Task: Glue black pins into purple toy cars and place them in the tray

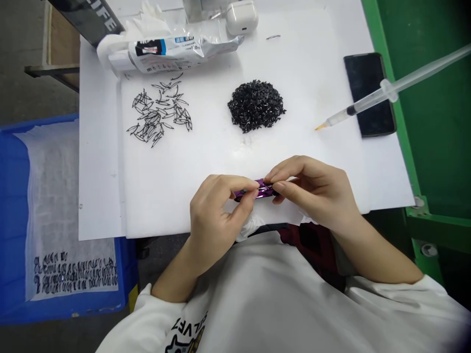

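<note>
A shiny purple, elongated piece [265,191] with dark parts is held level just above the front of the white board; its exact kind I cannot make out. My left hand [221,208] pinches its left part between thumb and forefinger. At its right end, the thumb and fingertips of my right hand [316,189] close on it, hiding that end. Beyond my hands lies a heap of small black glossy pieces [255,105]. Thin black pointed loops [150,117] are scattered to the left of the heap.
A syringe [368,102] with an orange tip lies across a black phone [368,73] at right. A silver tube [172,54] and a white earbud case [242,17] stand at the back. Below left, a blue crate [13,196] holds rows of small dark pieces [75,274] on white sheeting.
</note>
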Demonstrator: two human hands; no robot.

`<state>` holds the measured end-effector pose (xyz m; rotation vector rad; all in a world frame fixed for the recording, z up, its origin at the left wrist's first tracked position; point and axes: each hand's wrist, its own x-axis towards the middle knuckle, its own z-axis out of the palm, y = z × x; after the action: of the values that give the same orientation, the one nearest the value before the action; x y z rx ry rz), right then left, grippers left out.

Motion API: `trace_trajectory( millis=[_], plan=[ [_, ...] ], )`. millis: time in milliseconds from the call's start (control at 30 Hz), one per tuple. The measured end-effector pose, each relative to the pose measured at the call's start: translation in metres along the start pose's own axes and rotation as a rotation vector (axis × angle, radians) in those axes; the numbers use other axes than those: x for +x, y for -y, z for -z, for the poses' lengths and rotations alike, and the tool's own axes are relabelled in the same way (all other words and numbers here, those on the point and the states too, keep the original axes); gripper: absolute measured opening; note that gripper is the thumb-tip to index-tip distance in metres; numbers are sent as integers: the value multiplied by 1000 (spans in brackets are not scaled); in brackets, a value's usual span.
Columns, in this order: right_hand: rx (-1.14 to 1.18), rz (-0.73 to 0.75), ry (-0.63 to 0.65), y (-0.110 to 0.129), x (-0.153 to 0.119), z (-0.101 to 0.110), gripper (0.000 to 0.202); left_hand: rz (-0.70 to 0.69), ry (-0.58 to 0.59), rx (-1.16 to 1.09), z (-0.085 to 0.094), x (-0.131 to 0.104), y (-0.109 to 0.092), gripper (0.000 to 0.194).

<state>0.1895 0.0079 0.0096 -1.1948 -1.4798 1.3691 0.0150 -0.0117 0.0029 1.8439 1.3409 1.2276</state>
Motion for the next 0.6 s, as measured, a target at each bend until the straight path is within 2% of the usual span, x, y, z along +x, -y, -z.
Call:
trace_trajectory(
  millis=[233,433,600],
  plan=[
    [-30,24,31,0,-3,2,8,4,-46,-29,4,-1,1,17],
    [61,16,60,1,-3,2,11,27,-28,146,14,-8,-1,19],
    [75,40,68,0,-2,2,9,16,7,216,15,-7,-4,19]
  ],
)
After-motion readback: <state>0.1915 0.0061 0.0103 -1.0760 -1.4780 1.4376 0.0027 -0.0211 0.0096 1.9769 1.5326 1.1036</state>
